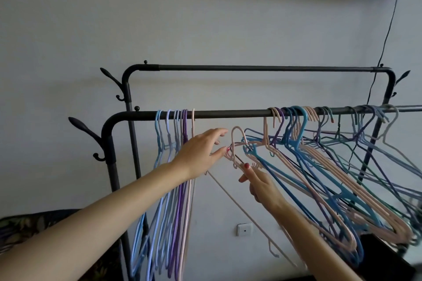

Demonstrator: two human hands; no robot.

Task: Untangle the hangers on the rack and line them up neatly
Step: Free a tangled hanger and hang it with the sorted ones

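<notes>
left hand (198,150) open, right hand (262,186) gripping pink hanger (237,141)

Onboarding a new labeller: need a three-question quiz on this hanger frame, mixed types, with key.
1. True or false: the pink hanger in the hands has its hook on the front rail.
2. Which hand pinches that hanger's neck from below? A) left hand B) right hand
3. Fill in: the neatly lined-up hangers hang at the ___ end of the front rail; the tangled bunch is at the other.

Key: 1 false, its hook is off the rail, below it. 2 B. 3 left.
</notes>
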